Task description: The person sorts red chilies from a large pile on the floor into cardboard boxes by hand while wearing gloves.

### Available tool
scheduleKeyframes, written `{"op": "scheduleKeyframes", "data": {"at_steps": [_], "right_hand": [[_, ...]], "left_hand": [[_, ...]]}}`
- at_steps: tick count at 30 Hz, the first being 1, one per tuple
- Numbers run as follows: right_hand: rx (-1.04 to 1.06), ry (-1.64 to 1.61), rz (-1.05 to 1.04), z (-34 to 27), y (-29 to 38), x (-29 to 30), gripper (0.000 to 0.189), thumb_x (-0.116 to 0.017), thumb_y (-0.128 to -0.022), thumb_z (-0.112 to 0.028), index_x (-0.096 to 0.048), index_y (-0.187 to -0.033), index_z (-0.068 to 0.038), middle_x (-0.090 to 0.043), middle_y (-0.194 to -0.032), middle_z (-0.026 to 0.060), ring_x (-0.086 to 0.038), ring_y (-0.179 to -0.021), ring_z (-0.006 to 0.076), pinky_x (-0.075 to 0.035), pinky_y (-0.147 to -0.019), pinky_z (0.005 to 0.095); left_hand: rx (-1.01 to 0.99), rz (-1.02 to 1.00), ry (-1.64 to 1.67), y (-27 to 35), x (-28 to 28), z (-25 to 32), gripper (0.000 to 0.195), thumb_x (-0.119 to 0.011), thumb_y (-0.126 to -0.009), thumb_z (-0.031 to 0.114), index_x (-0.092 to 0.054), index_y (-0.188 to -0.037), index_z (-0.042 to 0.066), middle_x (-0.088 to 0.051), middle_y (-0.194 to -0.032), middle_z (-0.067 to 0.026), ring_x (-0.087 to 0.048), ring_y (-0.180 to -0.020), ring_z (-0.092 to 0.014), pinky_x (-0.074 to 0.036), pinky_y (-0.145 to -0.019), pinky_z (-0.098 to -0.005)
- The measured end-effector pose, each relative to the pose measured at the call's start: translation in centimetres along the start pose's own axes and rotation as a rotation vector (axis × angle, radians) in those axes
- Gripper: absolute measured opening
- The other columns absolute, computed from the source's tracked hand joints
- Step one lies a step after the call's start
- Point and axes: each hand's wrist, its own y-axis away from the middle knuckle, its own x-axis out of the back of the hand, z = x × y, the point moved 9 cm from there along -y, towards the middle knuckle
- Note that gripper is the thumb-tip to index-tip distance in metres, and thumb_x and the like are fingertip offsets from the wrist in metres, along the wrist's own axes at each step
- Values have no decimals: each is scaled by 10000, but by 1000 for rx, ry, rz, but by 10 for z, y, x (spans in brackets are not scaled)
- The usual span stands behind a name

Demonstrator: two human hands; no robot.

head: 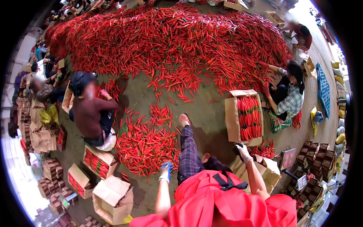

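Note:
My left hand, in a white glove with blue on its fingers, hangs at the near edge of a small pile of red chili peppers; nothing shows in it. My right hand, in a white and black glove, is just below a cardboard box of red chilies in neat rows. Whether its fingers grip anything is unclear. An open cardboard box stands beside my right forearm. Beyond my feet rises a long heap of red chilies.
A person in a maroon top crouches left, near chili boxes and an open box. Another, in a plaid shirt, crouches right. A blue plastic pallet and a digital scale stand at the right.

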Motion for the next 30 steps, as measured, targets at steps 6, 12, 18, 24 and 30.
{"op": "scheduleKeyframes", "data": {"at_steps": [6,12,18,24,30], "right_hand": [[-224,301,-183,-64,-94,-49,245,-583,-865,-129,-612,-1068,6,-649,-831,50,-569,-725,119,-469,-633,266],[-243,118,-130,-180,-201,-65,232,-551,-888,-169,-592,-1076,-38,-657,-845,56,-618,-718,162,-491,-623,290],[-240,8,-221,-268,-375,-81,172,-566,-883,-178,-604,-995,-53,-642,-805,64,-610,-678,172,-497,-602,298],[-14,130,-300,-400,-559,-137,103,-550,-883,-140,-584,-912,-47,-555,-705,12,-475,-544,103,-383,-475,257],[186,198,-228,-539,-687,-221,208,-572,-881,-181,-605,-993,-9,-583,-790,-5,-503,-675,100,-411,-604,255]], "left_hand": [[-85,-97,-29,-120,-99,135,114,-561,-849,132,-648,-921,114,-591,-706,25,-537,-579,-79,-431,-518,-234],[-293,-193,-29,-196,-206,360,191,-546,-887,74,-627,-1060,68,-651,-870,-4,-588,-709,-87,-481,-639,-228],[-321,-256,17,-253,-333,523,216,-528,-921,143,-593,-1117,84,-676,-1002,-85,-663,-830,-177,-540,-705,-283],[-241,-272,199,-330,-387,589,259,-571,-900,201,-570,-1122,68,-670,-967,-84,-663,-752,-176,-555,-635,-297],[-293,-230,145,-437,-422,678,202,-628,-872,242,-621,-1046,140,-644,-864,-4,-607,-661,-106,-502,-581,-241]]}}
